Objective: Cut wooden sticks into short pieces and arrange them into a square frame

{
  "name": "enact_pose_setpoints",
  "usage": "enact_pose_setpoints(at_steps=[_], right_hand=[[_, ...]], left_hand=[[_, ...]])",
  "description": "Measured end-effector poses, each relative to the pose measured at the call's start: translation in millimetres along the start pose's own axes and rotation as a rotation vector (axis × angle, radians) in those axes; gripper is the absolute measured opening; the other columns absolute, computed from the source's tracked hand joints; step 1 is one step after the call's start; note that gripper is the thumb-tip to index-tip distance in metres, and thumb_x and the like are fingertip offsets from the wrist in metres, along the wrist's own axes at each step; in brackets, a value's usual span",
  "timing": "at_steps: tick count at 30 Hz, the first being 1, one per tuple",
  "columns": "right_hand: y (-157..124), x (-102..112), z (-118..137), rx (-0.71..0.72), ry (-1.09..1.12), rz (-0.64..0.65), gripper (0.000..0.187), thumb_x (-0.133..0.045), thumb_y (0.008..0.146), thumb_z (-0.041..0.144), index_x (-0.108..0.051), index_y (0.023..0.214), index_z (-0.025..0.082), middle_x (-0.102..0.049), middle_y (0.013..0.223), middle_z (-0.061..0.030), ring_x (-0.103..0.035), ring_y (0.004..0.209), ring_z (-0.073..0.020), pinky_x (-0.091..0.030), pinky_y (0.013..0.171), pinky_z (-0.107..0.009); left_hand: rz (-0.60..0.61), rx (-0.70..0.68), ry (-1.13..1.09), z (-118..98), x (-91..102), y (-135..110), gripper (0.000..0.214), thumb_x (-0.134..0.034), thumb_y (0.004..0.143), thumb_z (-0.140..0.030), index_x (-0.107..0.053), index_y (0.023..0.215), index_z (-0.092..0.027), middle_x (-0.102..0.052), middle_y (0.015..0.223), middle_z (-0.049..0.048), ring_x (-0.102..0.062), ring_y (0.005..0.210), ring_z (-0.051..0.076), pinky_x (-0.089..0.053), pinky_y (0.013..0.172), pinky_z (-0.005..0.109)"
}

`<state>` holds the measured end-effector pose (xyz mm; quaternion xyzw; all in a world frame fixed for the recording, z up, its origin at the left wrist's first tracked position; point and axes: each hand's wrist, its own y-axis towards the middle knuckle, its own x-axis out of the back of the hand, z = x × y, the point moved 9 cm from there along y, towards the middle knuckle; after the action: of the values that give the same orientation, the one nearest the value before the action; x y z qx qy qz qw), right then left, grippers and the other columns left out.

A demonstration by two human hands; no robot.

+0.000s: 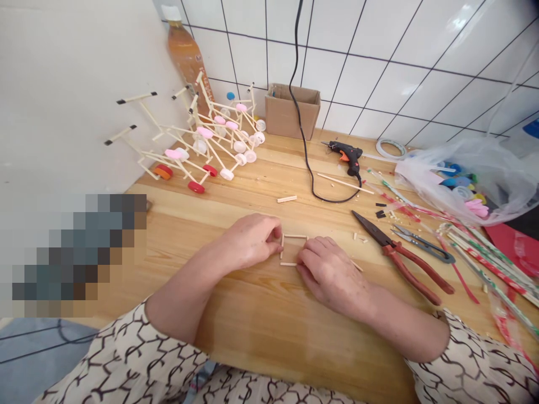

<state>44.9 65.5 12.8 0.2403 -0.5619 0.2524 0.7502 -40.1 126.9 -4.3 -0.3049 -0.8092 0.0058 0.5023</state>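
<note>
A small square of thin sticks (295, 236) lies between my hands, with my left hand (250, 241) pinched on its left side and my right hand (330, 275) curled at its bottom stick, grip unclear. It's bare so far — no wheels, unlike the stick carts (202, 140) beyond my left hand.

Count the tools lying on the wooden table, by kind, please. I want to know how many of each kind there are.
Hot glue gun: 1
Red-handled pliers: 1
Black-handled scissors: 1
Total: 3
</note>
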Motion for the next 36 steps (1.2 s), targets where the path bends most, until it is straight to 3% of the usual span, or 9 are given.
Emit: enact_pose_setpoints(at_steps=[7,11,36], right_hand=[[1.3,9.3,-26.5,-0.155,0.250,-0.141,0.010,-0.050,0.080,0.010,-0.056,0.076,0.017,-0.057,0.077,-0.0064,-0.051,0.075,-0.0191,-0.041,0.069,-0.031],[3.3,6.5,-28.9,-0.156,0.297,-0.169,0.012,-0.050,0.079,0.009,-0.057,0.076,0.017,-0.057,0.076,-0.0055,-0.051,0.075,-0.0187,-0.040,0.069,-0.031],[2.6,-0.8,-16.1,-0.091,0.061,-0.050,0.015,-0.046,0.084,0.011,-0.060,0.078,0.015,-0.057,0.079,-0.0079,-0.048,0.078,-0.0199,-0.038,0.070,-0.032]], left_hand=[[0.009,0.003,-0.014,-0.2,-0.4,-0.2,0.013,-0.057,0.071,-0.028,-0.060,0.080,-0.019,-0.064,0.069,0.0003,-0.055,0.061,0.015,-0.036,0.056,0.025],[0.012,0.007,-0.013,0.0,-0.1,0.4,0.013,-0.056,0.071,-0.027,-0.060,0.080,-0.019,-0.064,0.069,0.0002,-0.055,0.061,0.014,-0.036,0.056,0.025],[0.008,-0.012,-0.005,0.4,-1.0,0.9,0.014,-0.055,0.070,-0.027,-0.059,0.080,-0.019,-0.063,0.069,0.0000,-0.055,0.061,0.014,-0.036,0.056,0.024]])
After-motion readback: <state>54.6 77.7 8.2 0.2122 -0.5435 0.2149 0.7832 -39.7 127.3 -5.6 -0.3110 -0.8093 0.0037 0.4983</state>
